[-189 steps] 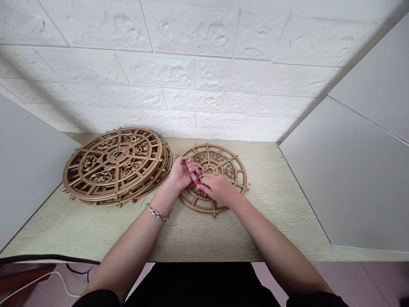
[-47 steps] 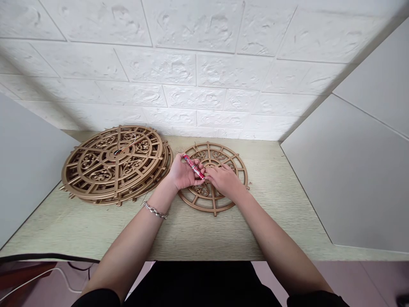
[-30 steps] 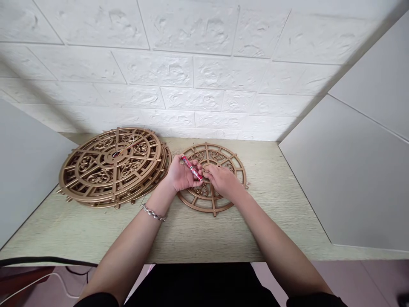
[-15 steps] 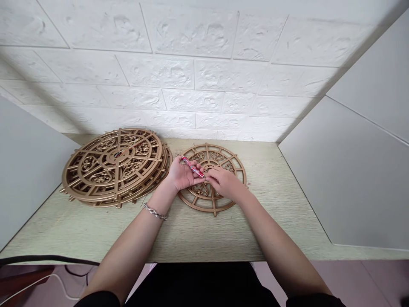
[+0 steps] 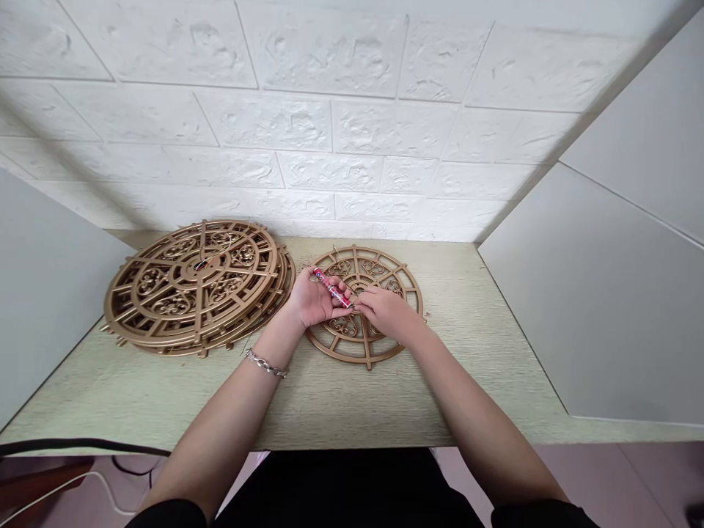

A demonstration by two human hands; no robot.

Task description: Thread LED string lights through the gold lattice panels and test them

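A small gold openwork disc [image 5: 385, 268] lies flat on the pale wooden table [image 5: 341, 396]. Above its left half, my left hand [image 5: 314, 301] is closed round a thin red tube [image 5: 332, 287] that slants up to the left. My right hand [image 5: 388, 312] rests over the disc's middle with its fingers pinched at the tube's lower end. What the right fingertips grip is hidden. A chain bracelet [image 5: 266, 364] sits on my left wrist.
A stack of larger gold openwork discs [image 5: 195, 284] lies at the left of the table. Grey side panels [image 5: 594, 293] stand at the right and left, with a white brick-pattern wall [image 5: 330, 125] behind. Cables [image 5: 77, 446] run below the table's front left edge.
The red tube has tilted from lying down between my hands to slanting up-left in my left hand. My right hand shifted slightly up over the disc's middle.
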